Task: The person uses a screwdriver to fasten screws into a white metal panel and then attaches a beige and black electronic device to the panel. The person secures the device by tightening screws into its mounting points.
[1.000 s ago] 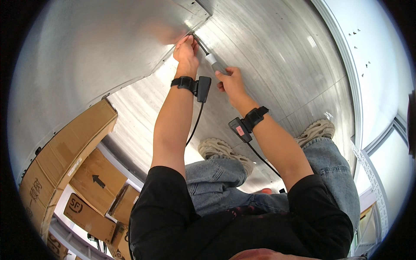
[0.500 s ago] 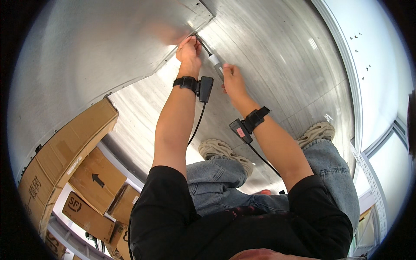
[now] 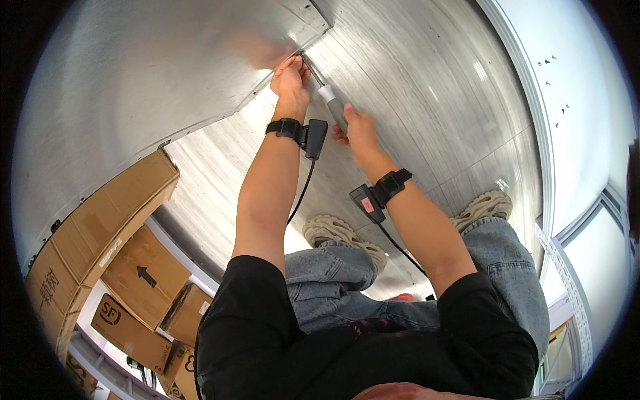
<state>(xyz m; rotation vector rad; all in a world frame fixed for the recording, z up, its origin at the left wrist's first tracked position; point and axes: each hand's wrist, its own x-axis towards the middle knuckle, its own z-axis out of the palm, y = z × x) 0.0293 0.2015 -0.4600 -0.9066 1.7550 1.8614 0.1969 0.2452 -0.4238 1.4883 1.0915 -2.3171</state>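
The right hand (image 3: 361, 132) grips a screwdriver (image 3: 335, 109); the left hand (image 3: 291, 80) curls fingers by the tip, grip unclear.

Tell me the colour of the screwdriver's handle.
The screwdriver handle is grey, with a whitish collar at the shaft end; the head view shows it.

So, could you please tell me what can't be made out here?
In the head view:
Screwdriver: tip lost around the left hand, hidden or too small.
Its rear end: covered by the right hand.
Bottom-left cardboard box: cut off by the dark rim.
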